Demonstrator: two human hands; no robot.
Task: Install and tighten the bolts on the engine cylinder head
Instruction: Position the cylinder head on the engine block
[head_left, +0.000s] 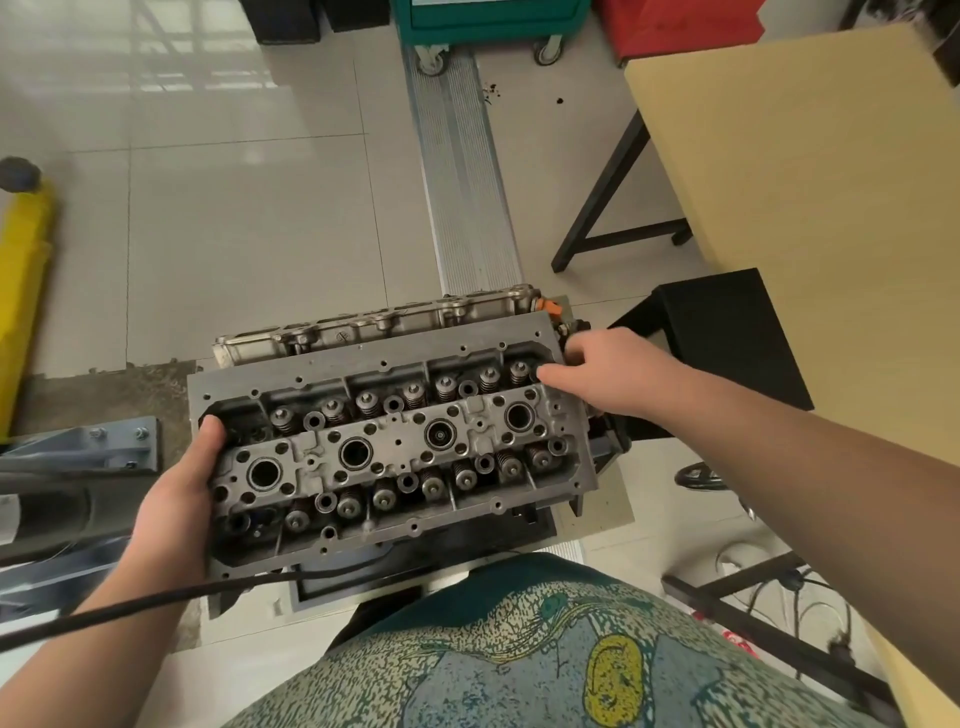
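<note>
Head view: the grey cast-metal engine cylinder head sits on its stand, gripped at its near-left end by the left hand. The right hand pinches something dark at the far-right corner; what cannot be told. A bolt should be started straight, by fingers.

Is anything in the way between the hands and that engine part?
Nothing visible. The left hand already grips the cylinder head's left end, and the right hand's fingers touch its far right corner.
</note>
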